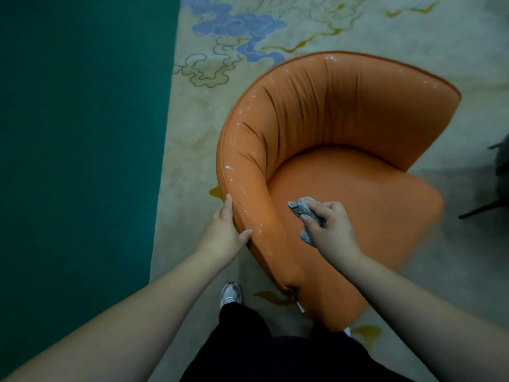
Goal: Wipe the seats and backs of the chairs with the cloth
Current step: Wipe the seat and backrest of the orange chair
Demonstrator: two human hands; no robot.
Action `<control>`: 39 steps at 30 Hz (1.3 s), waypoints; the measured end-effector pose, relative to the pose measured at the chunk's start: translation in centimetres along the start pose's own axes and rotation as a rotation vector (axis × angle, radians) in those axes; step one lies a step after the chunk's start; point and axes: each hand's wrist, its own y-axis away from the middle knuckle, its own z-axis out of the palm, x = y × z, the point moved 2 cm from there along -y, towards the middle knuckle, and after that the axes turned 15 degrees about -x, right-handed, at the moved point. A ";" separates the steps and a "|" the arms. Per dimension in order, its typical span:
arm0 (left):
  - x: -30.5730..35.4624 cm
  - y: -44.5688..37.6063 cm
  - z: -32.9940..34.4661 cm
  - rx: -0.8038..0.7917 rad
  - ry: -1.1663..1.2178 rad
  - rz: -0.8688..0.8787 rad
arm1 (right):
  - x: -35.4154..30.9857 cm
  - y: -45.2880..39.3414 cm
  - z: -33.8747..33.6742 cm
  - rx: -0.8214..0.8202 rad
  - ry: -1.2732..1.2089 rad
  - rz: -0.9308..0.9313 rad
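Observation:
An orange upholstered tub chair [344, 128] with a curved back stands on the rug, seen from above. White specks dot the top edge of its backrest. My left hand [224, 232] holds the near end of the backrest rim, thumb on the inner side and fingers on the outer side. My right hand [329, 224] grips a crumpled grey cloth [303, 209] and holds it against the inner side of the backrest where it meets the seat.
A pale rug [248, 45] with blue and yellow cloud patterns lies under the chair. Dark green floor [77, 133] runs along the left. Dark legs of another piece of furniture [484, 208] show at the right edge. My shoe [230, 295] stands beside the chair's base.

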 end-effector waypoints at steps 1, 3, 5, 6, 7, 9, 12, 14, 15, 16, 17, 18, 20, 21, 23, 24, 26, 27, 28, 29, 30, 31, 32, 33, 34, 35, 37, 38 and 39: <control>-0.2 -0.6 -0.2 -0.013 -0.021 0.012 | -0.2 0.0 0.9 0.026 -0.008 0.020; -0.6 -1.6 -0.4 -0.022 -0.096 0.018 | -0.5 0.1 2.5 0.075 -0.021 0.053; -1.1 -2.3 -0.6 -0.010 -0.157 0.029 | -0.5 0.4 3.8 0.123 -0.041 0.080; -1.4 -2.6 -0.7 -0.007 -0.176 0.045 | -0.4 0.6 4.3 0.146 -0.056 0.096; -1.6 -2.7 -0.7 -0.005 -0.191 0.064 | -0.2 0.9 4.8 0.165 -0.067 0.114; -2.1 -2.9 -0.6 0.003 -0.216 0.104 | 0.0 1.5 5.9 0.198 -0.072 0.133; -2.4 -3.2 -0.6 0.016 -0.214 0.136 | 0.3 2.1 7.3 0.237 -0.107 0.128; -2.4 -3.3 -0.5 0.026 -0.187 0.146 | 0.5 2.1 8.0 0.247 -0.131 0.123; -2.4 -3.3 -0.5 0.032 -0.168 0.152 | 0.5 2.0 8.3 0.239 -0.139 0.112; -2.4 -3.3 -0.4 0.038 -0.145 0.158 | 0.7 1.9 8.7 0.213 -0.139 0.097; -2.6 -3.3 -0.4 0.043 -0.119 0.165 | 0.9 1.8 9.1 0.171 -0.123 0.078; -2.9 -3.3 -0.3 0.044 -0.096 0.176 | 1.2 1.8 9.6 0.123 -0.088 0.053; -3.5 -3.3 -0.3 0.021 -0.052 0.194 | 1.9 2.3 10.5 0.056 -0.013 0.006; -3.8 -3.3 -0.4 -0.003 -0.020 0.198 | 2.4 2.8 10.6 0.053 0.005 -0.002; -4.1 -3.1 -0.7 -0.044 0.045 0.203 | 3.1 3.9 10.9 0.089 0.022 -0.016; -4.1 -3.1 -0.9 -0.055 0.079 0.206 | 3.2 4.3 11.0 0.112 0.024 -0.024; -3.7 -3.3 -1.2 -0.064 0.159 0.203 | 2.9 4.3 11.4 0.139 0.004 -0.007; -3.5 -3.4 -1.4 -0.056 0.190 0.196 | 2.4 3.6 11.5 0.143 0.000 -0.001; -3.3 -3.7 -1.6 -0.044 0.204 0.183 | 1.6 2.5 11.6 0.138 0.010 -0.006; -3.1 -3.9 -1.7 -0.033 0.203 0.165 | 0.8 1.4 11.7 0.125 0.037 -0.015; -2.9 -4.2 -1.8 -0.026 0.196 0.147 | 0.1 0.3 11.8 0.104 0.066 -0.025; -2.8 -4.4 -2.0 -0.024 0.189 0.132 | -0.5 -0.5 11.8 0.085 0.086 -0.038; -2.7 -4.6 -2.1 -0.030 0.187 0.123 | -0.6 -0.7 11.7 0.071 0.097 -0.053; -2.6 -4.7 -2.1 -0.043 0.190 0.118 | -0.4 -0.4 11.6 0.066 0.108 -0.070; -2.6 -4.8 -2.2 -0.060 0.194 0.112 | 0.1 0.5 11.4 0.074 0.122 -0.090; -2.5 -4.9 -2.3 -0.076 0.197 0.104 | 0.8 1.6 11.3 0.091 0.138 -0.113; -2.4 -5.3 -2.5 -0.109 0.209 0.083 | 1.8 3.6 11.2 0.120 0.123 -0.121; -2.3 -5.5 -2.7 -0.116 0.216 0.074 | 1.9 3.8 11.3 0.135 0.100 -0.096; -2.2 -5.7 -2.8 -0.116 0.217 0.065 | 1.7 3.3 11.5 0.153 0.078 -0.065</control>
